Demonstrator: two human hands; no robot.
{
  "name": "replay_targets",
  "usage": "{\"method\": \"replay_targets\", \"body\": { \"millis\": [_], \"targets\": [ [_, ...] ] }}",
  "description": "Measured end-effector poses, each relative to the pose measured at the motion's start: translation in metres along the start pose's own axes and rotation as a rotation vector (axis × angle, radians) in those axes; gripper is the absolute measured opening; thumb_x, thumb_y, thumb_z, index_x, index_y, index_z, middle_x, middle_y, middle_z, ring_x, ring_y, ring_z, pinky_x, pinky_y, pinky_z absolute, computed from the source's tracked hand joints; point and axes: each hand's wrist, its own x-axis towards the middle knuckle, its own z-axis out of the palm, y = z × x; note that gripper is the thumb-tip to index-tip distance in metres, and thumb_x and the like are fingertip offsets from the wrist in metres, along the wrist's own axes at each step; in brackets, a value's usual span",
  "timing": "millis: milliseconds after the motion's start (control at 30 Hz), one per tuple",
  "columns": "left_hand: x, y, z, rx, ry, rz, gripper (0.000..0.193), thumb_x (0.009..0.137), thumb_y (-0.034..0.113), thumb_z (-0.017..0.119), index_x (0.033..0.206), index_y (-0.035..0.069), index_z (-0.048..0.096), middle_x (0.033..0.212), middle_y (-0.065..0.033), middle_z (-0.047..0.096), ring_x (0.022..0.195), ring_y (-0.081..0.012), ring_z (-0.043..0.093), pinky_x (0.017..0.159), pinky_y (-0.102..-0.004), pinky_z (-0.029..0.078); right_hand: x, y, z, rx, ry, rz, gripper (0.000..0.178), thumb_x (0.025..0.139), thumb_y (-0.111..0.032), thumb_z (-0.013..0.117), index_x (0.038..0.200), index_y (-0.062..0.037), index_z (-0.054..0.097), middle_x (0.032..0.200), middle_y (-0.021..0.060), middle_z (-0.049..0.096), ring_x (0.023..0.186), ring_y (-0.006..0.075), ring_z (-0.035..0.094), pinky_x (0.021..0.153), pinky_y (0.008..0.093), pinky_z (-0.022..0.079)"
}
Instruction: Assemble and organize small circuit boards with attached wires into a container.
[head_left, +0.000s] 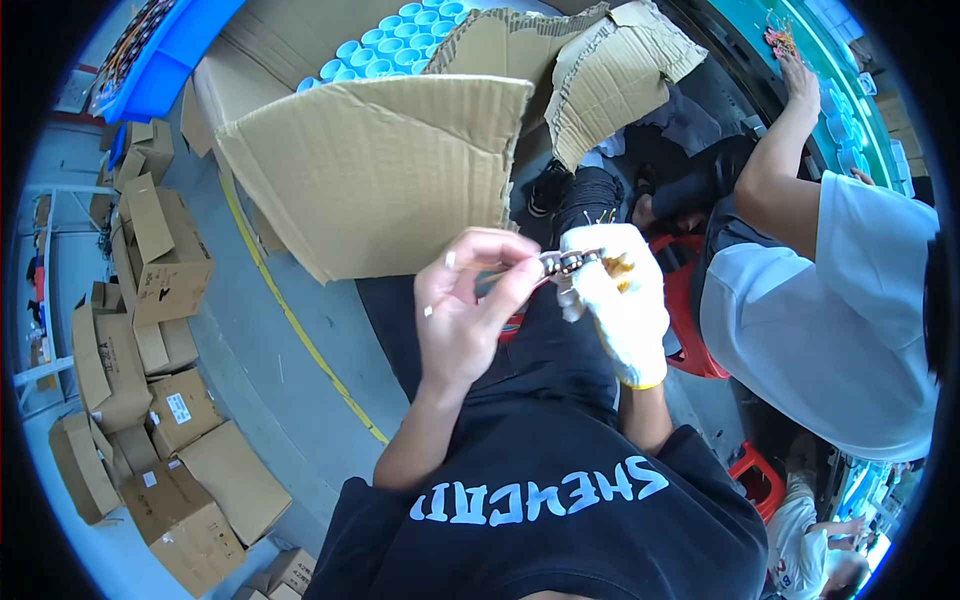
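Observation:
In front of my lap I hold a small dark strip with shiny round metal parts [570,262]. My left hand [463,300], bare with small white patches on its fingers, pinches the strip's left end between thumb and fingertips. Around the other end closes my right hand [625,305], in a white knit glove with a yellow cuff. Thin wire-like ends stick up above the glove, and some orange-brown material shows at its palm. Thin orange lines run behind the left fingers. What exactly the strip is cannot be made out.
An open cardboard box [370,180] with rows of light-blue cups [400,40] stands ahead. Beyond it is a blue bin [165,65]. Cartons [170,420] pile up at the left. A co-worker [800,300] sits close on my right, reaching to a green bench [850,100].

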Motion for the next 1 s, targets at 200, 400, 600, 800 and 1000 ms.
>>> {"method": "replay_targets", "body": {
  "millis": [200, 400, 600, 800, 1000],
  "targets": [
    [-0.005, 0.008, -0.023, 0.130, -0.135, -0.113, 0.007, 0.087, 0.001, 0.064, 0.090, -0.005, 0.064, 0.087, -0.0075, 0.064, 0.072, -0.0098, 0.060, 0.067, -0.0222, 0.048, 0.012, -0.012, 0.011, -0.059, -0.225, -0.043, 0.029, 0.082, -0.007, 0.069, 0.109, -0.0009, 0.060, 0.080, 0.0062, 0.065, 0.059, 0.0076, 0.059, 0.052, 0.0187, 0.045],
    [-0.003, -0.011, -0.033, -0.120, -0.136, -0.214, 0.009, 0.088, 0.005, 0.063, 0.091, -0.003, 0.064, 0.083, -0.0067, 0.064, 0.066, -0.0088, 0.057, 0.062, -0.0211, 0.046, 0.025, 0.001, 0.019, 0.018, -0.234, 0.029, 0.026, 0.081, -0.007, 0.071, 0.104, 0.0002, 0.061, 0.076, 0.0062, 0.065, 0.057, 0.0076, 0.059, 0.049, 0.0185, 0.045],
    [-0.004, -0.021, -0.034, -0.421, -0.063, -0.393, 0.010, 0.088, 0.005, 0.063, 0.094, -0.003, 0.064, 0.081, -0.0074, 0.064, 0.069, -0.0098, 0.058, 0.063, -0.0211, 0.047, 0.034, 0.015, 0.016, 0.280, -0.303, 0.108, 0.027, 0.083, -0.008, 0.068, 0.107, 0.0019, 0.060, 0.080, 0.0073, 0.065, 0.058, 0.0089, 0.059, 0.049, 0.0193, 0.045],
    [-0.014, -0.026, -0.036, 0.146, 0.191, -0.093, 0.010, 0.089, 0.002, 0.061, 0.097, -0.005, 0.064, 0.085, -0.0093, 0.066, 0.075, -0.0142, 0.062, 0.069, -0.0239, 0.050, 0.034, 0.010, 0.004, 0.310, -0.213, 0.181, 0.028, 0.087, -0.008, 0.063, 0.113, 0.0009, 0.056, 0.083, 0.0068, 0.063, 0.062, 0.0091, 0.058, 0.054, 0.0205, 0.046],
    [-0.015, -0.015, -0.044, 0.728, -0.012, 0.068, 0.014, 0.091, 0.001, 0.057, 0.103, -0.005, 0.062, 0.092, -0.0121, 0.069, 0.084, -0.0172, 0.066, 0.079, -0.0261, 0.050, 0.032, 0.008, -0.019, 0.036, -0.207, 0.179, 0.035, 0.089, -0.013, 0.062, 0.119, 0.0018, 0.054, 0.089, 0.0107, 0.063, 0.064, 0.0098, 0.057, 0.056, 0.0200, 0.046]
  ]
}}
